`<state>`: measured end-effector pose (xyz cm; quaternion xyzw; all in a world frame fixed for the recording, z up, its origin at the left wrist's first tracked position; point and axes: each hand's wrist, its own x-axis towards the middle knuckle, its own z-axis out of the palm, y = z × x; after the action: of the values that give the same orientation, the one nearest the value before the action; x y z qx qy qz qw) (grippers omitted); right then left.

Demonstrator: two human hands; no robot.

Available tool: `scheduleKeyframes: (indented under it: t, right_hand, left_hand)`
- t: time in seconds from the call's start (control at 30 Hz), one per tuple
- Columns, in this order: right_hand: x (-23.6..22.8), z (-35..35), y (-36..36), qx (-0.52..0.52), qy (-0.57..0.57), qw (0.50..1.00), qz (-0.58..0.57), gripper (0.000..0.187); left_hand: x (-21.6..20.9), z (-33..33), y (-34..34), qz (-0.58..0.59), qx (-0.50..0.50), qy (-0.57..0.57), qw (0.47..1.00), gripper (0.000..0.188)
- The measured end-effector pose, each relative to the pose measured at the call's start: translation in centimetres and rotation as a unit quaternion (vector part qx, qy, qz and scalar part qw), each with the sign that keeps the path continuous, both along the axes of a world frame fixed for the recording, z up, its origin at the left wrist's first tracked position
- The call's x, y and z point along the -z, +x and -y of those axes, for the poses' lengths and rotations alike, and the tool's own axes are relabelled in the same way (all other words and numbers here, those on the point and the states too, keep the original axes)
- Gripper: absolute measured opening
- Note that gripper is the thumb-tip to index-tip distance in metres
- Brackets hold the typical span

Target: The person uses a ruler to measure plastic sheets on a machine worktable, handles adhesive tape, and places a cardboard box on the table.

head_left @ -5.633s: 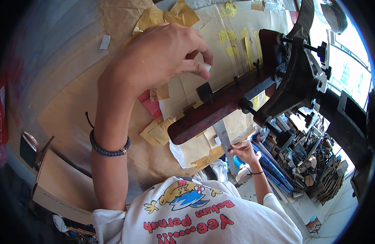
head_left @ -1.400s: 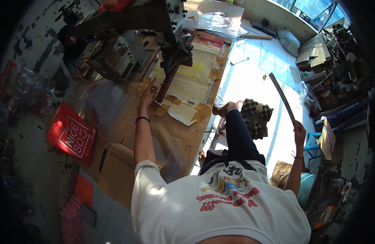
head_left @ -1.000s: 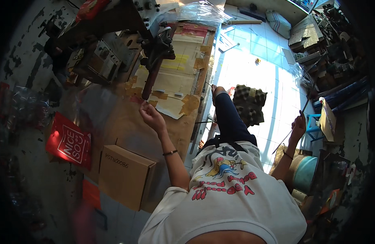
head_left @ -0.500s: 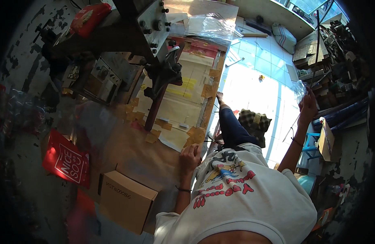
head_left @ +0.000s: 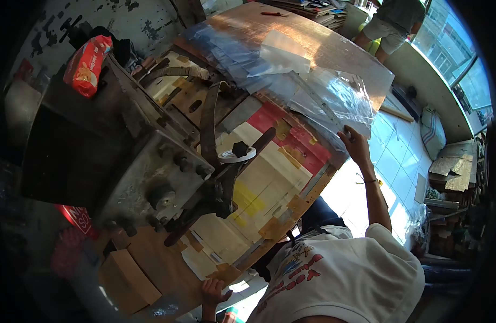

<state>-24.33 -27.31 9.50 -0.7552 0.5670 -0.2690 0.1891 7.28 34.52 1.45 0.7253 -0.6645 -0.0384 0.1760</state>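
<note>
A person in a white printed T-shirt (head_left: 345, 274) leans over a wooden surface (head_left: 162, 269) patched with yellow, red and cream taped paper. At about 2 o'clock, the right hand (head_left: 354, 144) reaches out and closes its fingers on the near edge of a stack of clear, glossy plastic sheets (head_left: 323, 97). The stack lies crumpled and reflective across the far end of the surface, partly overhanging its rim. At about 6 o'clock, the left hand (head_left: 213, 293) curls over the near edge of the surface, gripping it. A heavy grey metal machine (head_left: 140, 161) with a dark lever arm (head_left: 221, 188) fills the 9 o'clock side, with a red snack packet (head_left: 86, 64) on top. The slick sheets could slide off the rim or fan apart, since only 1 edge is pinched.
</note>
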Motion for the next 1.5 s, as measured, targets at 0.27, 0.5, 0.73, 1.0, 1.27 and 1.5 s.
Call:
scheduleKeyframes:
  t: [0.27, 0.5, 0.73, 1.0, 1.27, 1.5]
  right_hand:
    - [2.2, 10.4, 5.0, -0.195, -0.053, 0.974, -0.098, 0.043]
    - [5.4, 10.9, 5.7, -0.169, -0.148, 0.971, -0.081, 0.041]
    - [6.9, 11.9, 5.4, -0.186, -0.166, 0.964, -0.096, 0.046]
    - [6.6, 12.1, 4.9, -0.193, -0.194, 0.96, -0.066, 0.049]
    - [6.7, 12.1, 5.1, -0.19, -0.18, 0.962, -0.074, 0.05]
    - [6.6, 12.3, 5.3, -0.186, -0.179, 0.963, -0.084, 0.049]
  left_hand:
    - [-3.7, 15.0, -8.7, 0.011, -0.085, -0.041, 0.995, 0.026]
    - [-4.7, 34.8, -13.8, -0.15, -0.106, -0.081, 0.98, 0.042]
    - [0.9, 45.4, -11.2, -0.007, -0.153, -0.057, 0.987, 0.078]
    - [1.6, 47.5, -10.7, -0.038, -0.219, -0.095, 0.97, 0.083]
    - [2.0, 47.4, -10.6, 0.032, -0.229, -0.128, 0.964, 0.068]
    - [0.6, 47.7, -11.1, -0.082, -0.109, -0.206, 0.969, 0.021]
